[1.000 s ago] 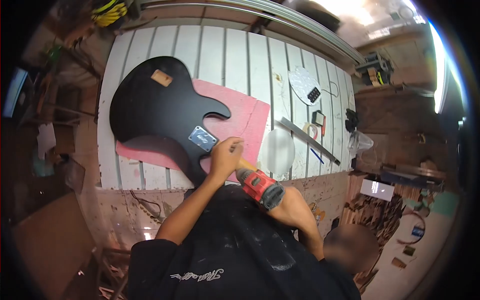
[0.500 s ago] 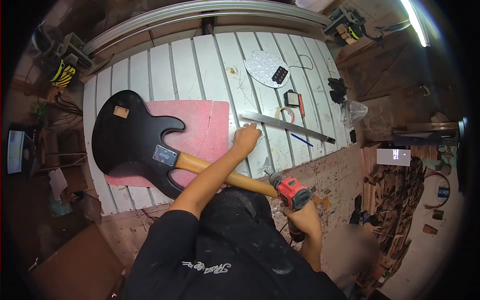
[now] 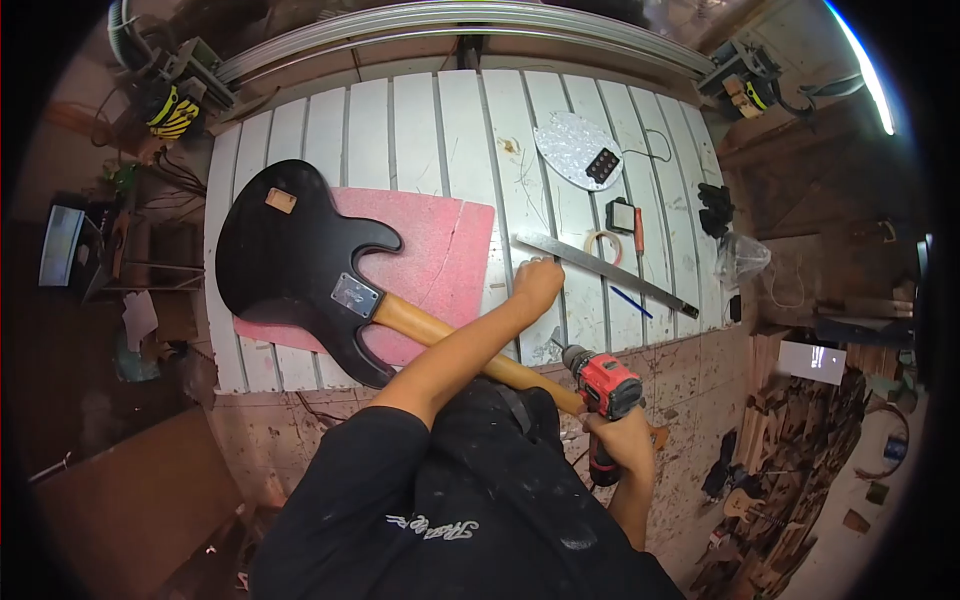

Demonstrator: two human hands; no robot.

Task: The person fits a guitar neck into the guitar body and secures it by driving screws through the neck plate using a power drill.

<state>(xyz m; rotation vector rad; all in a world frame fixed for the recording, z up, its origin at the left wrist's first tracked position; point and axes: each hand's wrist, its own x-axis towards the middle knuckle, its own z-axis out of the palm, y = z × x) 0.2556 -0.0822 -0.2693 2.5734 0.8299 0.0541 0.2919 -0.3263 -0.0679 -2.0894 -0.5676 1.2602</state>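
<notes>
My right hand (image 3: 624, 438) is wrapped around the handle of a red and black cordless drill (image 3: 610, 385), its chuck pointing up and left. Across the neck of the guitar reaches my left arm, and my left hand (image 3: 540, 283) rests on the slatted table with curled fingers; whatever they hold is hidden. The black guitar (image 3: 275, 250) lies back side up, partly on a pink foam sheet (image 3: 445, 235), with a metal neck plate (image 3: 355, 296) at the joint. Its wooden neck runs under my arm toward the drill. A steel straightedge (image 3: 600, 268) lies just beyond my left hand.
On the white slatted table (image 3: 415, 130) are a pearly pickguard (image 3: 565, 145), a small black box (image 3: 620, 216), a red-handled screwdriver (image 3: 639, 232), a tape roll (image 3: 603, 247), a blue pen (image 3: 631, 302) and black gloves (image 3: 715, 210). A metal rail (image 3: 460, 15) spans the far side.
The camera view has shifted, so the table and guitar appear farther right. My left hand's fingers are more tucked in. The drill stays in my right hand.
</notes>
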